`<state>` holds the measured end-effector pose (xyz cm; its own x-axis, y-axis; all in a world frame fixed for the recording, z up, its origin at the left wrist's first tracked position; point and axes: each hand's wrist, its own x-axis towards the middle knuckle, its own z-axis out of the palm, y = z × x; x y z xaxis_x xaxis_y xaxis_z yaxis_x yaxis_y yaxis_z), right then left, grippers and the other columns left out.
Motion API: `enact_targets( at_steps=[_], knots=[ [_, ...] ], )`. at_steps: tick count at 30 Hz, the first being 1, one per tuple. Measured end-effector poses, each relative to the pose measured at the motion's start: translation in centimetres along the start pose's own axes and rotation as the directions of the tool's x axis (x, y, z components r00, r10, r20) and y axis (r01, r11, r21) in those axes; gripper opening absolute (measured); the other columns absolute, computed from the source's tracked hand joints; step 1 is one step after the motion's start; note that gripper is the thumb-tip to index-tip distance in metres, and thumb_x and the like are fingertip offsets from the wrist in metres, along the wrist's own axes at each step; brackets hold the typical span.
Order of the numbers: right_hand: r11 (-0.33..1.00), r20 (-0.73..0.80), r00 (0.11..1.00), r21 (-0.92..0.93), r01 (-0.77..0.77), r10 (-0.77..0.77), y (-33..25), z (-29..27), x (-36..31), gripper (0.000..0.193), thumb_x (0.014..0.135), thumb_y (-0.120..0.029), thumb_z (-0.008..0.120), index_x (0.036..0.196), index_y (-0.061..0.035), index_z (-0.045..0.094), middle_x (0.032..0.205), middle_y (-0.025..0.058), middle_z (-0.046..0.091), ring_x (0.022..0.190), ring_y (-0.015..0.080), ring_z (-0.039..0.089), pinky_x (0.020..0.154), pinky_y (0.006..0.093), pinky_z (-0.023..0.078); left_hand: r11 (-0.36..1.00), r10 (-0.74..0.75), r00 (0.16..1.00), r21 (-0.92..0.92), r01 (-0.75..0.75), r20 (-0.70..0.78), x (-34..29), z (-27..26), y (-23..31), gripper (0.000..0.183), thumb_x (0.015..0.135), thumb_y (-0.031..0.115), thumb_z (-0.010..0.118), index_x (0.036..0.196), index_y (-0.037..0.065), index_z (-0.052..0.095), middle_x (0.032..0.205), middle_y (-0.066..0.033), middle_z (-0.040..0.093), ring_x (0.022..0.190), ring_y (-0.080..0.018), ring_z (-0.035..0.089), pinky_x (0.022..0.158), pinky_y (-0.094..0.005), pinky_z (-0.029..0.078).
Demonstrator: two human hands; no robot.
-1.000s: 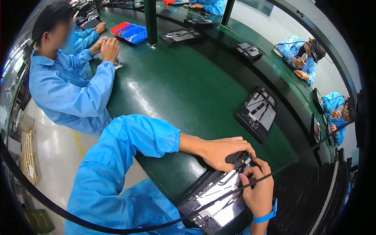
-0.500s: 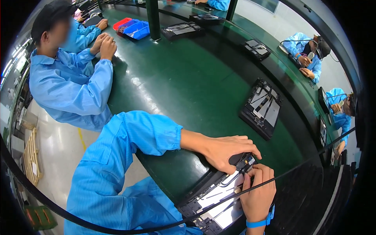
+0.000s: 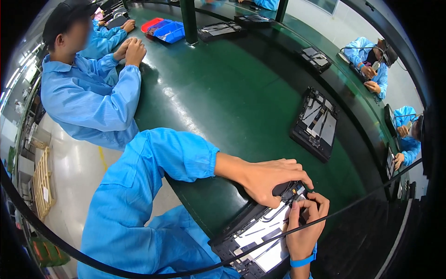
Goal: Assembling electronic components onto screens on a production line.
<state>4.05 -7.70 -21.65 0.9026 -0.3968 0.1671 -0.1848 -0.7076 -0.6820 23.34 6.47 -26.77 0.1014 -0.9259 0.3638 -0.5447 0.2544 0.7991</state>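
Observation:
An opened tablet-like device [image 3: 259, 229] with a silvery panel, black frame and exposed small parts lies tilted at the near edge of the green table. My left hand [image 3: 260, 179] reaches across and grips its far end, thumb on the inner side and fingers over the outer edge. At the device's far right corner is my right hand [image 3: 307, 228], wearing a blue wrist strap. Its thumb and forefinger are bent towards each other over the inner parts; anything between them is too small to make out.
Another opened device [image 3: 318, 123] rests on the green table [image 3: 218, 102] ahead to the right, with more of them farther back. Blue trays [image 3: 169, 31] and a red one stand by a green post [image 3: 189, 23]. A co-worker [image 3: 88, 102] sits at left. A dark cable crosses the lower view.
My right hand's fingers have shifted and spread a little at the device's corner. My left hand keeps its grip. The whole view has moved slightly.

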Motion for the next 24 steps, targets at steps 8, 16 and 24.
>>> enact_targets(
  at_steps=[8,16,24],
  knots=[
    [0.991,0.016,0.998,0.117,0.059,-0.062,2.1,0.5,0.1,0.013,0.083,-0.004,0.084,0.087,-0.0015,0.072,0.122,0.0134,0.06,0.104,0.0252,0.062,0.068,0.0306,0.053,0.997,-0.025,0.999,-0.066,0.026,0.025,-1.3,0.0,0.1,0.085,0.074,0.009,0.071,0.156,0.004,0.049,0.137,-0.0196,0.058,0.126,-0.0391,0.051,0.112,-0.049,0.039],
    [0.98,-0.024,0.998,0.192,0.059,-0.055,2.9,1.3,0.2,0.012,0.081,-0.005,0.085,0.086,-0.0022,0.074,0.117,0.0101,0.059,0.1,0.0227,0.06,0.062,0.0303,0.049,0.992,-0.025,0.99,-0.116,0.041,0.139,-1.1,-0.9,-0.8,0.096,0.078,0.01,0.073,0.168,0.003,0.038,0.154,-0.0213,0.052,0.137,-0.0395,0.047,0.12,-0.0506,0.036],
    [0.986,-0.016,0.997,0.147,0.081,-0.079,2.6,1.5,0.3,0.015,0.083,-0.008,0.087,0.087,-0.0019,0.074,0.117,0.01,0.059,0.101,0.0225,0.059,0.062,0.0301,0.047,0.99,-0.016,0.986,-0.134,0.039,0.166,-1.6,-1.7,-0.6,0.1,0.083,0.013,0.075,0.172,0.005,0.031,0.154,-0.024,0.05,0.145,-0.0412,0.044,0.124,-0.051,0.034]
  ],
)
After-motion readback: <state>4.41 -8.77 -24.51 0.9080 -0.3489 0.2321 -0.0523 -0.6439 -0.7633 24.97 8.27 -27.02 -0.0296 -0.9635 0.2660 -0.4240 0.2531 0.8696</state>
